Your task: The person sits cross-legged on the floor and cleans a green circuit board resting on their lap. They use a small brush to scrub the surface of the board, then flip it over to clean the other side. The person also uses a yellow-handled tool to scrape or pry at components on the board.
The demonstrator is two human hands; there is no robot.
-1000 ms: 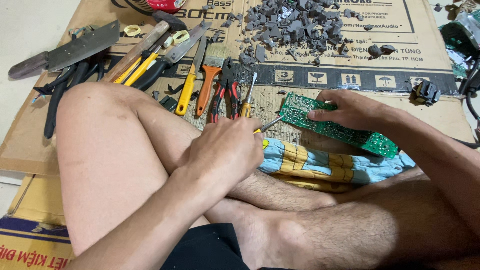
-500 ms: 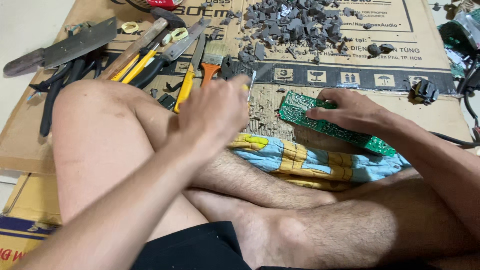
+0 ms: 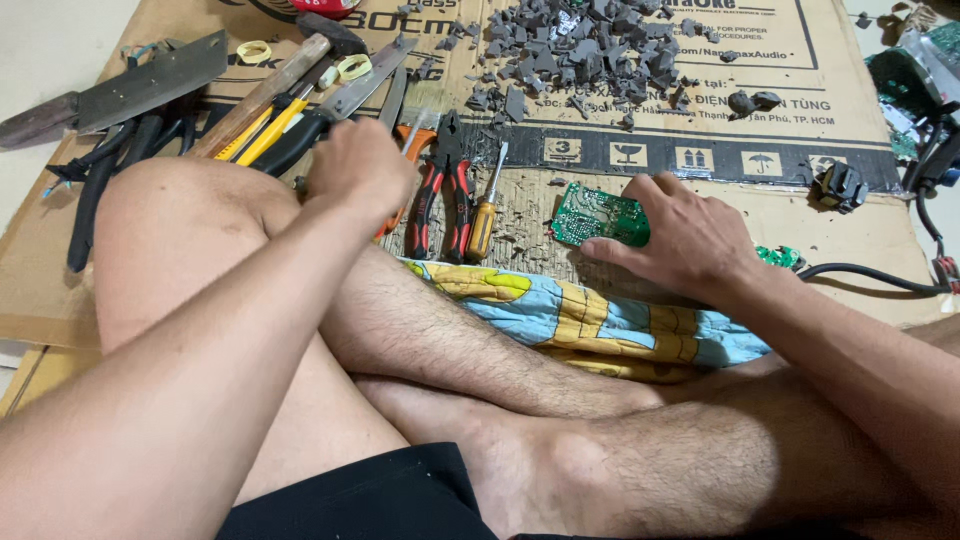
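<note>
One view is all we've got, the head camera looking down past our crossed legs onto a flattened cardboard sheet [image 3: 840, 130] that serves as the bench. Our right hand [image 3: 680, 240] lies palm down with fingers spread, pinning a green circuit board [image 3: 598, 213] flat on the cardboard just beyond a striped cloth [image 3: 600, 320]. The board's long axis runs roughly left to right, tilting a bit down toward the right, with its far end poking out past the wrist near a black cable [image 3: 870, 275]. We'd call it light, stiff and a bit brittle, with prickly solder points, so it's best held by its bare edges or pressed flat like this. Our left hand [image 3: 360, 170] is curled over the row of tools, right at an orange brush [image 3: 415, 125] and beside red-handled pliers [image 3: 440, 195] and an orange-handled screwdriver [image 3: 485, 210]; honestly we can't tell whether the fingers have closed on anything, since the knuckles hide them. Further left sit a yellow utility knife [image 3: 265, 130], a hammer [image 3: 290, 65] and a cleaver [image 3: 130, 90]. A pile of grey plastic fragments [image 3: 590, 50] is heaped at the top.
</note>
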